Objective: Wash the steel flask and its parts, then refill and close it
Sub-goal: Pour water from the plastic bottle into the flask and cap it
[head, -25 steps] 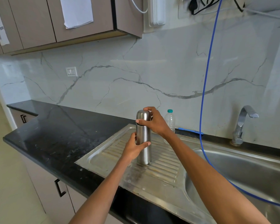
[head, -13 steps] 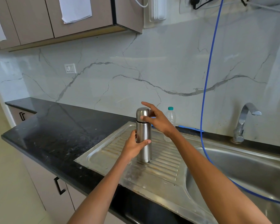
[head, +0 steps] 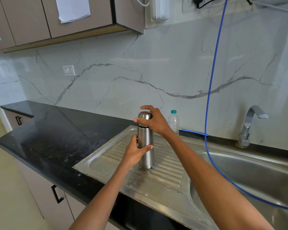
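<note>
The steel flask stands upright on the ribbed drainboard, about midway between its left rim and the sink basin, nearer the back edge than the front. My left hand wraps around the flask's body just above the middle, thumb across the front and fingers curled round the far side, clamped on it. My right hand sits over the flask cap: fingers arch over the domed top, thumb reaches across the front just above the dark seam where cap meets body, so this hand grips the cap. The cap is seated on the flask.

Behind my right wrist, at the drainboard's back edge against the marble wall, stands a clear plastic bottle with a teal lid. A blue hose hangs from above, passes the back edge of the basin and trails into it at the right. The tap rises at the basin's back right corner. The black countertop stretches off to the left of the drainboard.
</note>
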`<state>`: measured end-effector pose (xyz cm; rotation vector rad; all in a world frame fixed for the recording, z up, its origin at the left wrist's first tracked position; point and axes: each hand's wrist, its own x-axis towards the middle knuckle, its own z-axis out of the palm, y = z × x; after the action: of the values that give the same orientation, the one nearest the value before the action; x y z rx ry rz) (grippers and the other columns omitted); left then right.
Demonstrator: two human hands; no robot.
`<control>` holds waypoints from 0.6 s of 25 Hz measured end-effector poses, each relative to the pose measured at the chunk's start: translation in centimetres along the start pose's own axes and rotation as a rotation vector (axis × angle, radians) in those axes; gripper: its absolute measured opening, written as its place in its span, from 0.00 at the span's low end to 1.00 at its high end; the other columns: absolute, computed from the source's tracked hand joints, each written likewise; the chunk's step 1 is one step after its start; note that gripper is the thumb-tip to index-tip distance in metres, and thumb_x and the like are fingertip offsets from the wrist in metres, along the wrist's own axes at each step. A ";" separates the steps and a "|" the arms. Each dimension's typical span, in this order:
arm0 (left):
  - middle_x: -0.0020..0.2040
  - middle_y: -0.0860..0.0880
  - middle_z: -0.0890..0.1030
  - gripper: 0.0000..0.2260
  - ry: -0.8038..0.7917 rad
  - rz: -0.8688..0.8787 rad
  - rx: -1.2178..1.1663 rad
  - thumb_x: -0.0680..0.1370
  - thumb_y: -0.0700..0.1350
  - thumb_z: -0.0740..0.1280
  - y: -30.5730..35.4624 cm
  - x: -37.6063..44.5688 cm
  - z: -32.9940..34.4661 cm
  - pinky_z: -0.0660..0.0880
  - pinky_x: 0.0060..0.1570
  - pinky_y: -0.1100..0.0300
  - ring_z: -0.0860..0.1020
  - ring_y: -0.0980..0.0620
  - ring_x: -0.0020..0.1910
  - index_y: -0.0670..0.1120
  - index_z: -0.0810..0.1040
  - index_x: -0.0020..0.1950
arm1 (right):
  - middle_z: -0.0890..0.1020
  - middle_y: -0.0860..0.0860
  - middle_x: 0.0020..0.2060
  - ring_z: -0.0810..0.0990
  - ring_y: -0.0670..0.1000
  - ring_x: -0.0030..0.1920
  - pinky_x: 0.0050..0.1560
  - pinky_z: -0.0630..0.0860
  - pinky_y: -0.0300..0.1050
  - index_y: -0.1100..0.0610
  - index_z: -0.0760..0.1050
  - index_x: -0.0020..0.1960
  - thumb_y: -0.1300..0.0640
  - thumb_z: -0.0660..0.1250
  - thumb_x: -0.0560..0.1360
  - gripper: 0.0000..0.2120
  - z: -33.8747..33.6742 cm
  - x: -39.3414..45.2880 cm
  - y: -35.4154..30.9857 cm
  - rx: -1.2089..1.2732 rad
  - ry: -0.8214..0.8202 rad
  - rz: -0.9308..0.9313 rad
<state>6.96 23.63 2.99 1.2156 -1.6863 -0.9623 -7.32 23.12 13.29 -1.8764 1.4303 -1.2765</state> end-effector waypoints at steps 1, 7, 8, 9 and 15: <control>0.61 0.55 0.79 0.33 0.005 -0.006 0.008 0.70 0.61 0.78 0.0 0.0 0.0 0.77 0.60 0.53 0.79 0.53 0.60 0.53 0.68 0.70 | 0.72 0.50 0.64 0.76 0.50 0.63 0.64 0.75 0.46 0.42 0.69 0.72 0.37 0.76 0.70 0.34 0.2 0.1 -0.3 -0.022 -0.028 0.007; 0.62 0.55 0.78 0.34 -0.004 -0.003 0.017 0.71 0.59 0.78 0.3 -0.1 0.0 0.75 0.58 0.55 0.79 0.52 0.60 0.54 0.67 0.72 | 0.77 0.50 0.69 0.75 0.53 0.68 0.71 0.72 0.48 0.50 0.69 0.77 0.59 0.70 0.78 0.28 -2.6 -0.2 0.8 0.318 -0.197 0.061; 0.62 0.55 0.78 0.34 -0.003 -0.002 0.019 0.71 0.59 0.78 0.3 -0.1 0.0 0.75 0.58 0.54 0.79 0.52 0.60 0.54 0.67 0.72 | 0.78 0.51 0.67 0.77 0.53 0.66 0.69 0.74 0.48 0.50 0.70 0.76 0.57 0.73 0.77 0.28 -2.4 -0.3 0.8 0.276 -0.164 0.050; 0.62 0.55 0.78 0.33 -0.003 -0.001 0.022 0.71 0.60 0.78 0.3 -0.2 0.1 0.75 0.58 0.54 0.78 0.53 0.60 0.54 0.67 0.71 | 0.77 0.51 0.66 0.77 0.53 0.65 0.67 0.76 0.48 0.48 0.71 0.74 0.54 0.76 0.75 0.30 -2.0 -0.3 0.6 0.209 -0.129 0.042; 0.61 0.55 0.77 0.34 0.000 0.008 0.030 0.71 0.60 0.78 0.4 -0.3 0.0 0.76 0.59 0.54 0.78 0.53 0.59 0.54 0.67 0.71 | 0.67 0.46 0.71 0.70 0.49 0.69 0.69 0.69 0.47 0.46 0.56 0.82 0.50 0.73 0.77 0.39 -1.0 -0.7 0.1 0.257 -0.194 0.076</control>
<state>6.93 24.01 3.29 1.2275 -1.7103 -0.9355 -8.23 23.85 13.40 -1.7063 1.1664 -1.1470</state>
